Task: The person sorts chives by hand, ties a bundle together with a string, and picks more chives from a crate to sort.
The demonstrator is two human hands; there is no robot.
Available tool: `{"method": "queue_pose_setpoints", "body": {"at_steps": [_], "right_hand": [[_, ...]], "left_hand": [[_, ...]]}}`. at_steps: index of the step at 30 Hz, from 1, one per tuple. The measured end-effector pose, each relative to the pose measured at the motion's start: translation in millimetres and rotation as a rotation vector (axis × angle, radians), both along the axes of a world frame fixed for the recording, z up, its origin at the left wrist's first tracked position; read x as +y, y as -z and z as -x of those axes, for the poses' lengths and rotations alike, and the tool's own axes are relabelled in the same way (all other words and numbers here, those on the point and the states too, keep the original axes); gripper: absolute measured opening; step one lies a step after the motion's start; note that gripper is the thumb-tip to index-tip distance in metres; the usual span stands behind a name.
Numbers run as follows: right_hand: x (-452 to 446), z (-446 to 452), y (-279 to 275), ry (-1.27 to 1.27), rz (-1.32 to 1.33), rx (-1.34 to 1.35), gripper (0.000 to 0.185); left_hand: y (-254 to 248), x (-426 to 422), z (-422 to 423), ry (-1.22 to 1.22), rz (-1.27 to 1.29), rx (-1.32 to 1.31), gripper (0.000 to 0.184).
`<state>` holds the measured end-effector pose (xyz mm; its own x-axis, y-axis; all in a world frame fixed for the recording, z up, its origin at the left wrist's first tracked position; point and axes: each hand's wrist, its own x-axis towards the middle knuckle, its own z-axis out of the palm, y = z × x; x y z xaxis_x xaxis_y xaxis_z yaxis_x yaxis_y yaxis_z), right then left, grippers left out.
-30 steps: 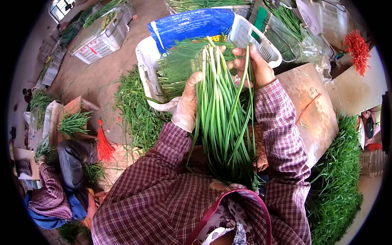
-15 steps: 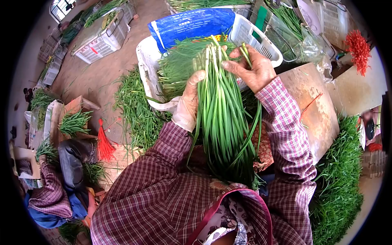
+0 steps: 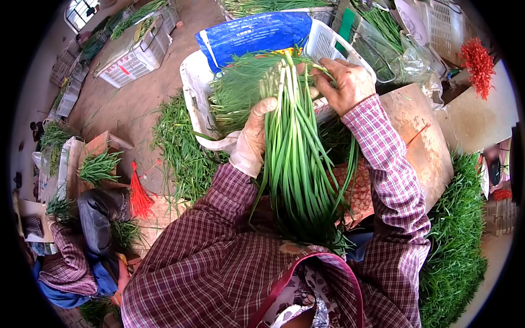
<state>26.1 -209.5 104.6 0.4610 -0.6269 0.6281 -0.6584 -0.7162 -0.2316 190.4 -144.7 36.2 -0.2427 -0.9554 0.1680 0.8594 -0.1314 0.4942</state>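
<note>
A thick bunch of green chives (image 3: 298,169) hangs in front of my chest, pale stem ends up and leaves down. My left hand (image 3: 251,136), in a thin whitish glove, is closed around its upper part. At the upper right of the bunch, my right hand (image 3: 350,86) pinches a few chive stalks between thumb and fingers; their leaves hang apart on the right side. Just beyond both hands stands a white plastic basket (image 3: 190,90) with more chives (image 3: 232,85) in it and a blue printed bag (image 3: 257,34) over its far side.
Loose chives (image 3: 183,142) lie heaped left of the basket, and a large green pile (image 3: 454,240) is at right. A worn board (image 3: 424,147) stands beside my right arm. Red ties (image 3: 141,197) hang at left, near another person's sleeve (image 3: 71,262). White crates (image 3: 136,63) stand farther back.
My right hand has moved slightly right and turned, with its stalks now tilted away from the bunch. The left hand keeps its grip in nearly the same place.
</note>
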Motion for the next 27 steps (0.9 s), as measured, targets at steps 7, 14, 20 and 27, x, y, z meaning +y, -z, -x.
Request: {"method": "queue_pose_setpoints", "body": {"at_steps": [7, 14, 20, 27], "right_hand": [[-8.8, -1.0, 0.5, 0.032, 0.049, 0.069, 0.024], [-22.6, 7.6, 6.5, 0.056, 0.073, 0.011, 0.027], [-86.9, 66.7, 53.4, 0.226, -0.099, -0.023, 0.027], [-28.1, 8.0, 36.7, -0.190, -1.254, -0.863, 0.054]], "left_hand": [[2.9, 0.4, -1.7, 0.142, 0.054, 0.110, 0.088], [8.0, -9.0, -1.9, 0.162, -0.002, 0.068, 0.100], [15.7, -13.0, -7.6, 0.167, 0.135, 0.067, 0.089], [-10.7, -5.3, -3.1, 0.096, -0.025, -0.163, 0.072]]}}
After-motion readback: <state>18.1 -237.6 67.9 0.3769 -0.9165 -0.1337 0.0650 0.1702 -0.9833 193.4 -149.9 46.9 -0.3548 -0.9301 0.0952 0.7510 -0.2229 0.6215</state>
